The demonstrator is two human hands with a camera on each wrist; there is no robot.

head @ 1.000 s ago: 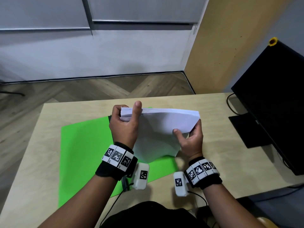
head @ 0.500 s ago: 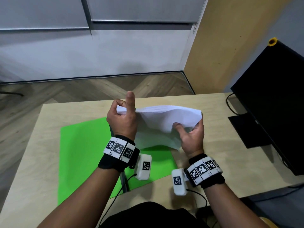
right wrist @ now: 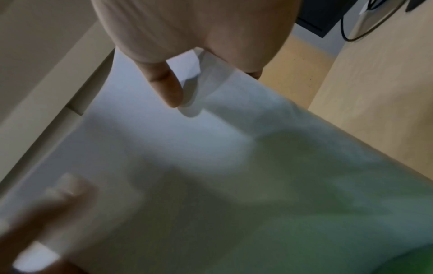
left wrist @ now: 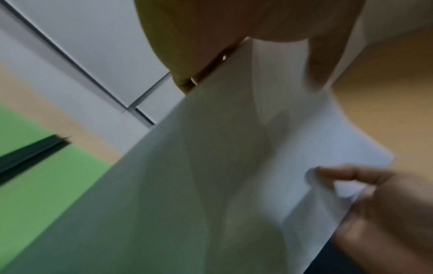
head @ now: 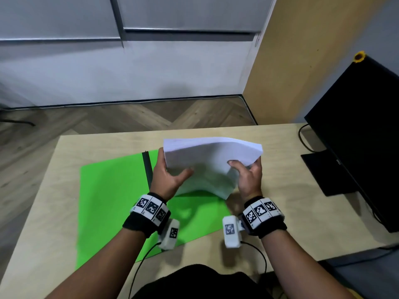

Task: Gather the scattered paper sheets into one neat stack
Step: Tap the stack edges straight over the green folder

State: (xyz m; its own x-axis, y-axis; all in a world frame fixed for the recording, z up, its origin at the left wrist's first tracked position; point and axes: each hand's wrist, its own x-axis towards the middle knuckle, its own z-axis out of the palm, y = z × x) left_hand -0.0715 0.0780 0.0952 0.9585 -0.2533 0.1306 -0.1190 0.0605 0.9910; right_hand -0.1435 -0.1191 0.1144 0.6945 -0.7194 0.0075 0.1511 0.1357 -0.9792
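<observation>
A thick stack of white paper sheets point(head: 207, 162) is held up on edge above the green mat point(head: 112, 197), bowed, with its lower edge near the mat. My left hand point(head: 168, 175) grips the stack's left side, thumb on the near face and fingers behind. My right hand point(head: 248, 175) pinches the right side, thumb on the near face. The left wrist view shows the paper sheets point(left wrist: 234, 176) from below with the right hand point(left wrist: 374, 204) at their far corner. In the right wrist view the paper sheets point(right wrist: 187, 166) fill the frame under my thumb.
The wooden table point(head: 280, 190) carries the green mat with a dark strip point(head: 146, 167) on it. A black monitor point(head: 362, 137) on its stand point(head: 323, 173) with cables fills the right side. Floor and a grey wall lie beyond the table's far edge.
The left hand shifted from gripping the stack's top left corner with thumb raised to holding the left side lower down, thumb on the near face. The stack tilted and its top edge moved slightly right.
</observation>
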